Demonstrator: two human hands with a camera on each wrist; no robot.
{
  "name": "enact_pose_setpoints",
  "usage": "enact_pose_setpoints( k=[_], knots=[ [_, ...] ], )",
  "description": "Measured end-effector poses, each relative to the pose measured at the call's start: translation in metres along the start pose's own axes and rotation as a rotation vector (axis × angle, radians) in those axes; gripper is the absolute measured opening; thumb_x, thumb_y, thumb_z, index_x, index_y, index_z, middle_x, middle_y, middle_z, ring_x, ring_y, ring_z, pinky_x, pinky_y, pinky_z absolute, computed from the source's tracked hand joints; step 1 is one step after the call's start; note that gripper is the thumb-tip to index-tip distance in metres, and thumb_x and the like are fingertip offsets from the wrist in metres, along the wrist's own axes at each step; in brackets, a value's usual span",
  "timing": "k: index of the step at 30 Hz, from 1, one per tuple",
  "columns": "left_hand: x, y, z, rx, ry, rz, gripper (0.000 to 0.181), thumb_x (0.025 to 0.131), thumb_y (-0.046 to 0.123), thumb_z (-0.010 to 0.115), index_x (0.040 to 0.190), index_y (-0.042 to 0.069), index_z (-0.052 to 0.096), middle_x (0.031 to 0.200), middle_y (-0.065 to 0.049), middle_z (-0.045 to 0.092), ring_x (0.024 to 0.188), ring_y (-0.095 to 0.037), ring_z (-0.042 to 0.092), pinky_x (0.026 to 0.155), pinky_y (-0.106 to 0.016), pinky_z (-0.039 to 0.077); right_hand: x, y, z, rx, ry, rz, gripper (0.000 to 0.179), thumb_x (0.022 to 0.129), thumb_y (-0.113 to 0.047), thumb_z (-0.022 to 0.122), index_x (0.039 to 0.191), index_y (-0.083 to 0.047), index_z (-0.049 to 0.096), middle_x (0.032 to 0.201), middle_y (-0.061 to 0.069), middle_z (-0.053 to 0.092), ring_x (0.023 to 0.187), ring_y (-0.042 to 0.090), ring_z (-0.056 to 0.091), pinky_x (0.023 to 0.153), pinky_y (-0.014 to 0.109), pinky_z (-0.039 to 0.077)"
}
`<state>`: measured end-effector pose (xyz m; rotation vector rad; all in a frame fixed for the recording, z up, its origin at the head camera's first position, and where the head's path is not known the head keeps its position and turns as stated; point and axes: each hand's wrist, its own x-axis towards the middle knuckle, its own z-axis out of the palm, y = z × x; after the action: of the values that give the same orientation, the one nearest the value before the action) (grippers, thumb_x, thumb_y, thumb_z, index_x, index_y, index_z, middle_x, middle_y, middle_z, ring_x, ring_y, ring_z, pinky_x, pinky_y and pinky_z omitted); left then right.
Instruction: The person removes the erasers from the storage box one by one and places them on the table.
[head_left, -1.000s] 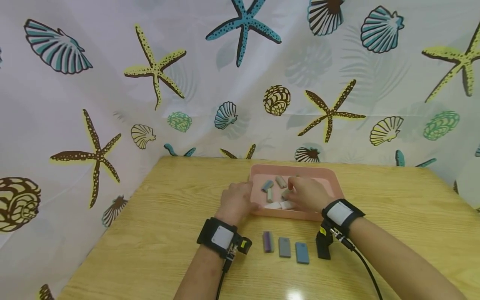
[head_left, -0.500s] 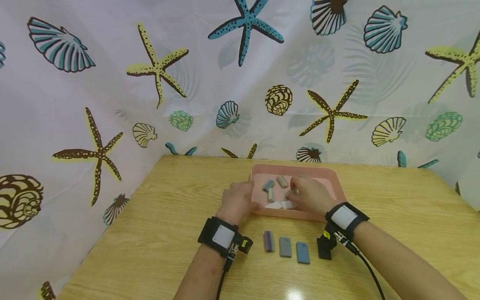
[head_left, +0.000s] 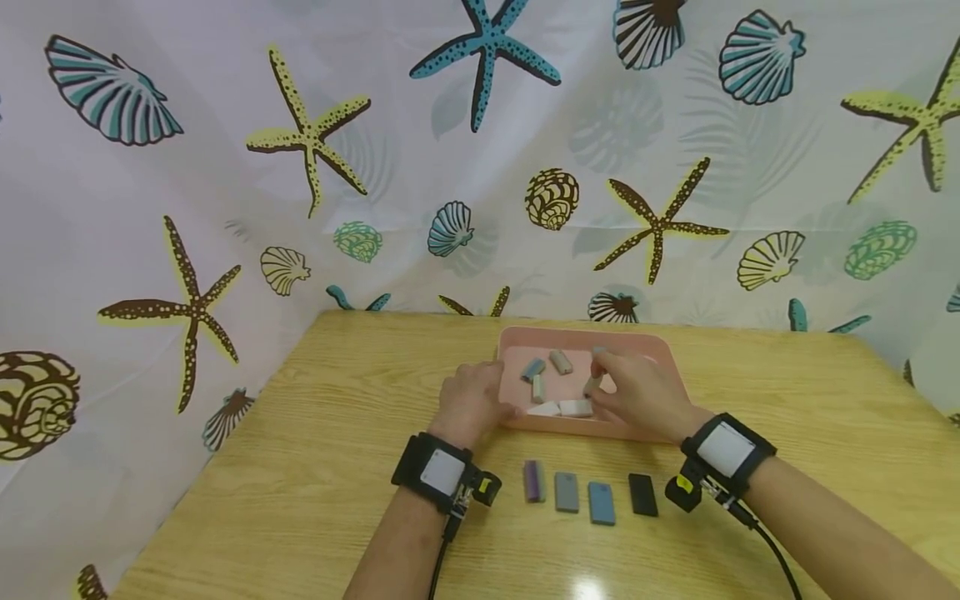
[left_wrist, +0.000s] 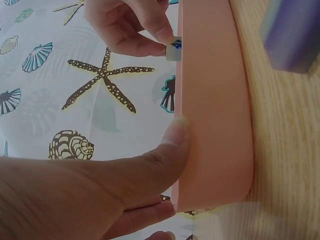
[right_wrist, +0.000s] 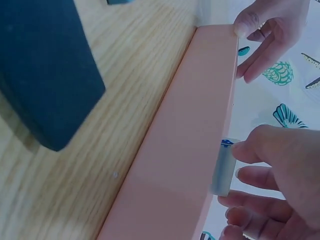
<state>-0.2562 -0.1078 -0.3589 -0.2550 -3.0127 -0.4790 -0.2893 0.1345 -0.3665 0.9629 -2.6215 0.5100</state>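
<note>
The left hand (head_left: 468,402) and right hand (head_left: 641,393) are bare. The left forearm (head_left: 403,537) wears a broad black band (head_left: 408,461) with a pale rectangular plate (head_left: 442,472), small black camera (head_left: 489,490) marked in yellow, silvery metal connector (head_left: 463,501) and thin black cable (head_left: 439,560). The right forearm (head_left: 840,517) wears a matching black band (head_left: 761,454), pale plate (head_left: 726,450), yellow-marked camera (head_left: 681,497) and black cable (head_left: 777,552).

From where I stand, bare worktop (head_left: 375,392) stretches left of the tray (head_left: 562,426) and right of it, beyond the right arm. The left hand (head_left: 471,402) bars its near left corner, the right hand (head_left: 639,393) much of its right half; in front, four blocks (head_left: 566,492) leave narrow gaps.
</note>
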Motion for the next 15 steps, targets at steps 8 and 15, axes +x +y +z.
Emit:
enact_pose_setpoints(
  k=[8, 15],
  knots=[
    [0.0, -0.001, 0.001, -0.011, -0.004, 0.001, 0.054, 0.07, 0.037, 0.078, 0.11, 0.008, 0.058, 0.105, -0.007, 0.065, 0.091, -0.023, 0.058, 0.074, -0.039, 0.047, -0.011, -0.003, -0.007, -0.04, 0.068, -0.104, 0.02, 0.072, -0.01, 0.073, 0.081, -0.011, 0.055, 0.078, -0.001, 0.06, 0.077, 0.012, 0.055, 0.065, 0.032, 0.046],
    [0.0, -0.001, 0.0, -0.013, -0.008, 0.003, 0.052, 0.069, 0.039, 0.078, 0.107, 0.008, 0.059, 0.102, -0.006, 0.065, 0.086, -0.022, 0.058, 0.07, -0.038, 0.047, -0.031, -0.01, -0.023, -0.06, 0.004, -0.051, 0.019, 0.075, -0.015, 0.071, 0.087, -0.016, 0.056, 0.087, -0.003, 0.059, 0.077, 0.01, 0.049, 0.059, 0.028, 0.045]
  ],
)
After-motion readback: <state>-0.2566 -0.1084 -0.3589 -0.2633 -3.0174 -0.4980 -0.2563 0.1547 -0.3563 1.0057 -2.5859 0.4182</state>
